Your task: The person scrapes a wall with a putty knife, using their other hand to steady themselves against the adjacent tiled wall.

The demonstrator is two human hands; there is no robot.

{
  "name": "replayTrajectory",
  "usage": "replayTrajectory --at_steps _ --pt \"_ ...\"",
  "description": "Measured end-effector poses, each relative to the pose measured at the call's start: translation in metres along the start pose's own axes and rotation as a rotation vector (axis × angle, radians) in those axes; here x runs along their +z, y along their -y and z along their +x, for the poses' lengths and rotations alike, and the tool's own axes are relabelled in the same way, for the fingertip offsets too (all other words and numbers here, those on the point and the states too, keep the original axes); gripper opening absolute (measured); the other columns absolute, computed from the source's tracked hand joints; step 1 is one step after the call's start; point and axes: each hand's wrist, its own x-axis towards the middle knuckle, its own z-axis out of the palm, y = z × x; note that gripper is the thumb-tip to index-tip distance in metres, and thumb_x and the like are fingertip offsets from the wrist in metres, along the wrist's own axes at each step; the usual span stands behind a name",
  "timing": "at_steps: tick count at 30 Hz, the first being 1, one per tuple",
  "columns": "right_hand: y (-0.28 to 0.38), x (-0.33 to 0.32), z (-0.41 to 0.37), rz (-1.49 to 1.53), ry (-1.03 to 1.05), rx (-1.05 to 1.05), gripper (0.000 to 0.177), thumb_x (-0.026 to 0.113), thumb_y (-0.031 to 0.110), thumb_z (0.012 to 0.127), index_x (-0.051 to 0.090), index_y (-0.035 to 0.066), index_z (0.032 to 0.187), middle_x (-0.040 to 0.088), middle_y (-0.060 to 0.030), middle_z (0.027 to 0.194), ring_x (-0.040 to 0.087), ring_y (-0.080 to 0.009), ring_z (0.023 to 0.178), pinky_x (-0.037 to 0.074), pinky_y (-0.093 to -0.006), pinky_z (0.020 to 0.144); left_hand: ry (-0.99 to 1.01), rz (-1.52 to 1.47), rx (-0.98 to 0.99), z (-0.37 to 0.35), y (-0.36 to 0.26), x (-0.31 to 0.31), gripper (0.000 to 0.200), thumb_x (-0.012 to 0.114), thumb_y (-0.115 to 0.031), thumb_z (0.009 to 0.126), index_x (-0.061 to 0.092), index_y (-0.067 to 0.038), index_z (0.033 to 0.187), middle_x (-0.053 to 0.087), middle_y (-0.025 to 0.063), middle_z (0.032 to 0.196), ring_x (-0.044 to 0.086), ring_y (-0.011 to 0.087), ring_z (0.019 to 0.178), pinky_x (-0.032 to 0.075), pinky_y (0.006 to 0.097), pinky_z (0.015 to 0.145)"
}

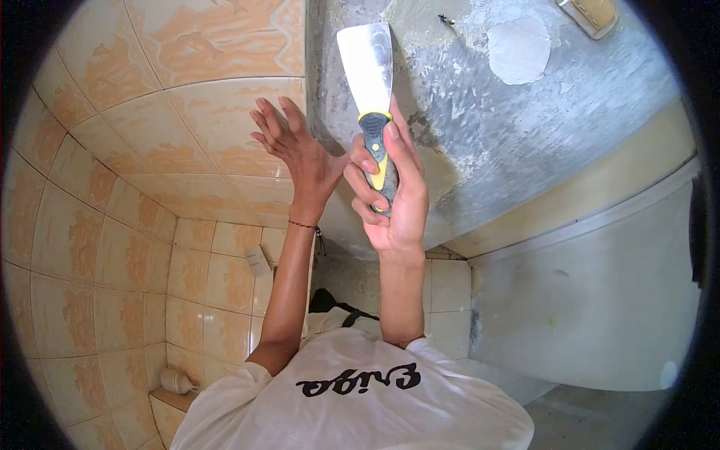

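Observation:
My right hand (401, 202) is closed around the grey and yellow handle of a putty knife (367, 71). Its broad metal blade points upward, shiny and bare-looking, in front of the grey cement surface (465, 142). To the left, my left hand (289, 146) is open and empty, fingers bent and spread before the patterned tiles (232, 120). The left thumb reaches toward the right hand's fingers, and its tip is hidden behind them. A dark cord bracelet circles the left wrist.
A whitish round patch (519, 51) marks the cement surface. A yellowish object in a pale holder (591, 16) is at upper right. A smooth pale panel (585, 300) stands at right. At lower left, a whitish container (178, 381) rests on a tiled ledge.

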Motion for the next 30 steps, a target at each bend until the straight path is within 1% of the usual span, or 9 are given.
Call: replayTrajectory --at_steps 4,7,9,18,20,23,26,28,30 --pt "-0.001 0.005 -0.005 -0.055 -0.037 -0.001 0.058 0.047 0.031 0.11 0.028 0.019 0.163 0.043 -0.0012 0.081 0.028 -0.0024 0.044 0.017 -0.0149 0.032 0.006 -0.009 0.005 0.002 0.0 -0.002 0.154 0.093 -0.063 0.055 -0.001 -0.011 0.165 -0.006 0.026 0.169 -0.009 0.0496 0.155 -0.003 0.0691 0.118" --pt "0.0 0.003 -0.003 -0.029 -0.012 0.01 0.058 0.047 0.031 0.109 0.028 0.019 0.163 0.042 -0.001 0.081 0.028 -0.0023 0.045 0.017 -0.0149 0.032 0.018 -0.001 -0.009 0.0 -0.003 -0.003 0.153 0.093 -0.062 0.056 -0.001 -0.011 0.165 -0.007 0.0259 0.169 -0.008 0.0496 0.155 -0.003 0.069 0.119" --pt "-0.001 0.003 -0.006 -0.014 -0.035 0.006 0.055 0.048 0.03 0.11 0.033 0.02 0.162 0.046 -0.0027 0.08 0.034 -0.0038 0.045 0.018 -0.0168 0.033 0.031 0.006 -0.014 -0.002 -0.003 -0.005 0.153 0.093 -0.062 0.056 -0.001 -0.011 0.165 -0.007 0.0259 0.169 -0.008 0.0496 0.155 -0.003 0.069 0.119" --pt "-0.002 0.002 -0.005 -0.056 -0.034 -0.018 0.055 0.048 0.031 0.11 0.034 0.02 0.162 0.047 -0.0026 0.08 0.033 -0.0038 0.045 0.018 -0.0172 0.033 -0.004 0.002 0.002 0.002 0.002 0.002 0.148 0.09 -0.065 0.06 0.002 -0.009 0.165 -0.006 0.0254 0.169 -0.008 0.0488 0.155 -0.005 0.0673 0.119" --pt "-0.004 0.005 0.006 -0.04 -0.016 -0.012 0.055 0.048 0.031 0.11 0.034 0.02 0.162 0.047 -0.0027 0.08 0.033 -0.0039 0.045 0.018 -0.0172 0.033 -0.01 0.034 0.012 -0.001 0.005 0.004 0.145 0.089 -0.064 0.063 0.003 -0.008 0.165 -0.006 0.0257 0.169 -0.009 0.0487 0.155 -0.005 0.0674 0.119" --pt "-0.002 0.01 0.001 -0.037 -0.025 -0.011 0.055 0.049 0.03 0.11 0.034 0.019 0.162 0.048 -0.0031 0.08 0.034 -0.0039 0.045 0.018 -0.0172 0.033 0.037 0.031 -0.005 -0.003 0.007 0.002 0.142 0.088 -0.064 0.066 0.003 -0.007 0.165 -0.007 0.0257 0.169 -0.009 0.0485 0.155 -0.005 0.0671 0.119" --pt "-0.001 0.007 -0.003 -0.061 -0.057 -0.025 0.055 0.05 0.03 0.11 0.034 0.017 0.161 0.048 -0.0034 0.08 0.035 -0.0039 0.045 0.019 -0.0173 0.033 0.051 -0.021 -0.009 0.001 -0.005 -0.009 0.142 0.088 -0.062 0.067 0.001 -0.008 0.165 -0.008 0.0258 0.169 -0.01 0.0483 0.155 -0.006 0.0667 0.119" --pt "-0.004 0.007 -0.001 -0.062 -0.041 -0.055 0.056 0.05 0.03 0.11 0.034 0.017 0.162 0.049 -0.0036 0.08 0.035 -0.004 0.045 0.019 -0.0175 0.033 0.034 -0.003 -0.012 0.002 -0.002 -0.003 0.143 0.089 -0.061 0.066 0.0 -0.008 0.165 -0.008 0.026 0.169 -0.01 0.0484 0.155 -0.006 0.0667 0.119" --pt "-0.003 0.008 -0.005 -0.085 -0.076 -0.053 0.056 0.05 0.03 0.11 0.034 0.016 0.162 0.049 -0.004 0.081 0.035 -0.0043 0.044 0.019 -0.0176 0.033 0.039 0.017 -0.006 -0.001 -0.003 -0.005 0.144 0.09 -0.061 0.066 -0.001 -0.008 0.165 -0.009 0.0262 0.169 -0.01 0.0485 0.155 -0.006 0.0667 0.119"
